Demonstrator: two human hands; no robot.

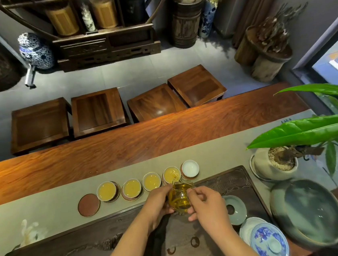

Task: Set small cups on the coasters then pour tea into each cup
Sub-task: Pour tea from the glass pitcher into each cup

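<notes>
Both hands, left hand [158, 205] and right hand [207, 207], grasp a glass pitcher [179, 198] tilted over the fourth cup [171, 174] along the runner's [46, 207] near edge, tea streaming in; the fifth cup [190, 168] sits empty

No readable text, labels, brands or numbers anywhere in view. Small dark marks on far right end of grey table runner [286, 120]: handwriting-like, too small and blurred to read. Blue painted pattern on lidded bowl [268, 242]: decoration, no characters legible. Blue-and-white jar [35, 51] on floor: pattern only. Carved dark tea tray [229, 181]: relief ornament, no lettering discernible.
</notes>
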